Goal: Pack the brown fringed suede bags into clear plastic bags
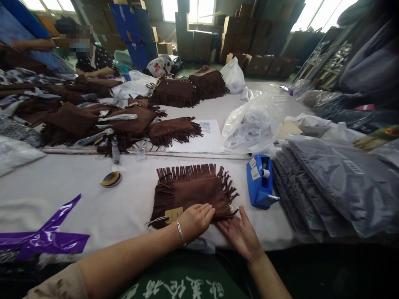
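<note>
A dark brown fringed bag [198,191] lies flat on the white table in front of me, fringe along its far edge and both sides. A tan paper tag [173,214] rests on its near left part. Across the bag's near edge my left hand [198,220] lies flat, palm down, fingers together. My right hand [239,232] is palm up at the near right corner, with its thumb apart and its fingertips at or under the edge. Partly beneath my wrists is a clear plastic piece [202,246].
A blue tape dispenser [259,182] stands right of the bag, beside stacked plastic-wrapped dark packages [336,187]. A round brush-like object [111,179] and purple plastic strips [46,236] lie left. More fringed brown bags [124,120] and a clear bag [252,124] lie beyond. Another person [93,58] sits across.
</note>
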The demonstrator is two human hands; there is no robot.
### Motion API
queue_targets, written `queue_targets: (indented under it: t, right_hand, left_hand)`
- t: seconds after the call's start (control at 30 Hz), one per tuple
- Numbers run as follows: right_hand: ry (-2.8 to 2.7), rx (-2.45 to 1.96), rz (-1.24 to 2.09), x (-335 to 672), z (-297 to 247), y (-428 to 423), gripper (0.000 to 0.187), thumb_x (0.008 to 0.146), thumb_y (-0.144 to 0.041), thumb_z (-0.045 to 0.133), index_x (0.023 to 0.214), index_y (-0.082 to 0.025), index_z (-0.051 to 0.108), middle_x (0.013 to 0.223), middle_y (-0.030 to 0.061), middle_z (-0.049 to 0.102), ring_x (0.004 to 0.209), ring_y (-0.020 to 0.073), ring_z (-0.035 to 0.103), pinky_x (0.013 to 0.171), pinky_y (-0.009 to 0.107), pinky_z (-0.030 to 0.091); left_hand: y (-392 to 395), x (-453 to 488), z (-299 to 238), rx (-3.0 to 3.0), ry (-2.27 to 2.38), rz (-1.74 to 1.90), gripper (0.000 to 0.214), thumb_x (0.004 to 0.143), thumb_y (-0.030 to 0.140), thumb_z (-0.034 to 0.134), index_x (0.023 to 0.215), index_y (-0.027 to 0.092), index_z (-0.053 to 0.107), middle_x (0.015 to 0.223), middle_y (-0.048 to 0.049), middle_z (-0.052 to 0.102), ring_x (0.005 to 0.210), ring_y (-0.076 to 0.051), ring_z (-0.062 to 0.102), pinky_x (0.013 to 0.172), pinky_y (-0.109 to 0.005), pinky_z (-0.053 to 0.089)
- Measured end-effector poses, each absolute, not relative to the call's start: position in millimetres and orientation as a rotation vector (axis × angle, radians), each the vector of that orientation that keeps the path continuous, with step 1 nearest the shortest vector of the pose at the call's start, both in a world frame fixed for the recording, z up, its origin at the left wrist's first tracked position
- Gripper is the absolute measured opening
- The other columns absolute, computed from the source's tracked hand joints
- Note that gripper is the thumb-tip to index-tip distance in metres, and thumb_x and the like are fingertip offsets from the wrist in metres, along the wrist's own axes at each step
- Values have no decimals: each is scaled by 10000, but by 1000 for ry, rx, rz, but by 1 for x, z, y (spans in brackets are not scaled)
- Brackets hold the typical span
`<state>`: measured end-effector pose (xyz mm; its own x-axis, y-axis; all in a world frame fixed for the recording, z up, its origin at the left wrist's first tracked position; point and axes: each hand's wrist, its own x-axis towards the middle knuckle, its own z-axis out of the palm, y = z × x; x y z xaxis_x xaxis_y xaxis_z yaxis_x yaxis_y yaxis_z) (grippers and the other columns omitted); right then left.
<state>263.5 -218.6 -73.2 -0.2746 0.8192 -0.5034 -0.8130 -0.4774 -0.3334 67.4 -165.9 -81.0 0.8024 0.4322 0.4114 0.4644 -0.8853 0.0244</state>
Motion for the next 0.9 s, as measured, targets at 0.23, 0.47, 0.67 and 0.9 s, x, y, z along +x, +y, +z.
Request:
queue_targets:
  t: [0.23, 0.47, 0.67, 0.9]
  right_hand:
    - [6, -684, 1729, 251, -79, -182, 606, 853, -669, 308, 1187, -238, 572, 1195, 83, 619, 1206, 250, 497, 1054, 507, 337]
    - [-486, -953, 1473, 261, -59, -168, 658, 856, -687, 264, 1325, -266, 453, 1386, 39, 462, 1307, 225, 380, 1105, 449, 283]
    - [-1694, -1437, 960, 218, -78, -158, 560, 889, -523, 438, 1384, -270, 372, 1490, 1, 287, 1401, 206, 156, 1168, 430, 46]
    - [-2101, -1333, 911, 192, -67, -171, 526, 905, -400, 463, 1403, -308, 323, 1495, -3, 267, 1401, 241, 154, 1158, 503, 92]
  left_hand:
    - [-189, 47, -74, -2908, -649, -728, 311, 891, 117, 437, 1185, 103, 538, 1172, -116, 633, 1086, -181, 596, 913, -314, 498]
    - [-189, 42, -91, -3121, -683, -621, 302, 906, 185, 452, 1191, 153, 548, 1238, -80, 600, 1146, -194, 556, 988, -339, 436]
    - [-191, 45, -72, -3383, -841, -594, 235, 852, 273, 545, 1042, 162, 628, 1110, -80, 662, 1072, -210, 589, 1010, -354, 405]
    - [-179, -7, -11, -3294, -1812, -1130, 318, 909, 318, 471, 701, 182, 669, 692, -13, 679, 698, -134, 624, 755, -254, 482]
